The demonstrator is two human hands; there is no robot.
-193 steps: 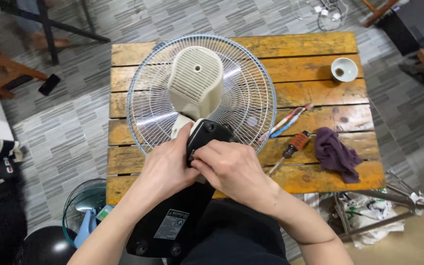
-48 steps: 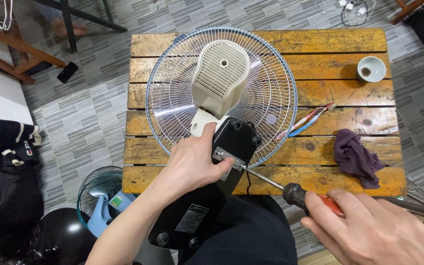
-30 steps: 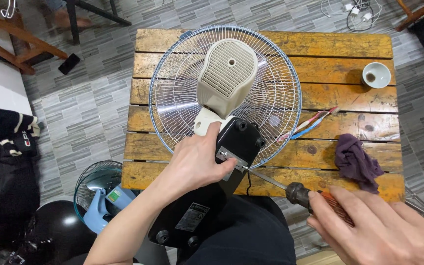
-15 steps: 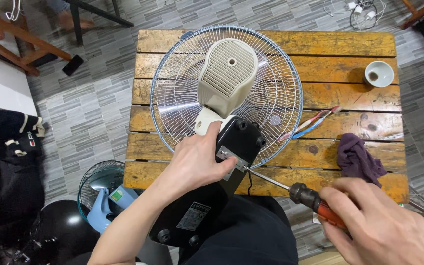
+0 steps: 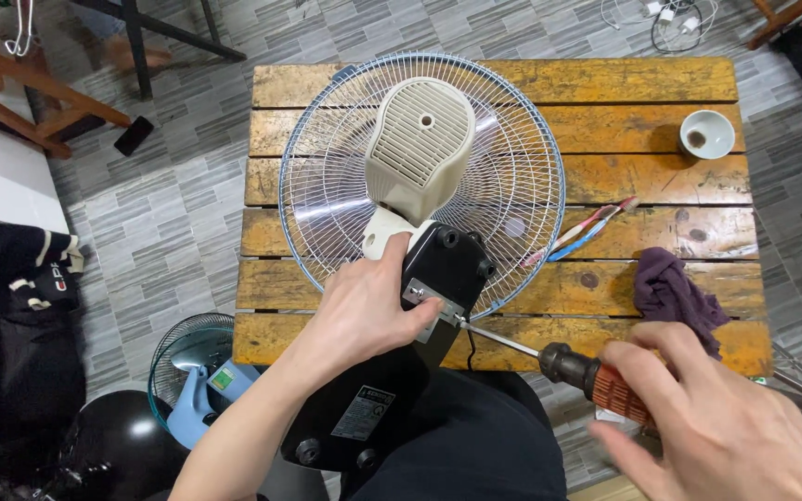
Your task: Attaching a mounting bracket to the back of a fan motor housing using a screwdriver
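The right hand (image 5: 726,422) grips a screwdriver (image 5: 549,357) whose tip meets a metal bracket (image 5: 433,304) on the black stand (image 5: 420,325), which the left hand (image 5: 364,311) clasps, before the fan (image 5: 420,176) lying face-down on the wooden table (image 5: 605,176).

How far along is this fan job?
Done: the fan lies grille-down on the wooden table. In hand: the left hand steadies its black neck block while the right hand sets a screwdriver to the metal plate. Left: the block looks still attached.
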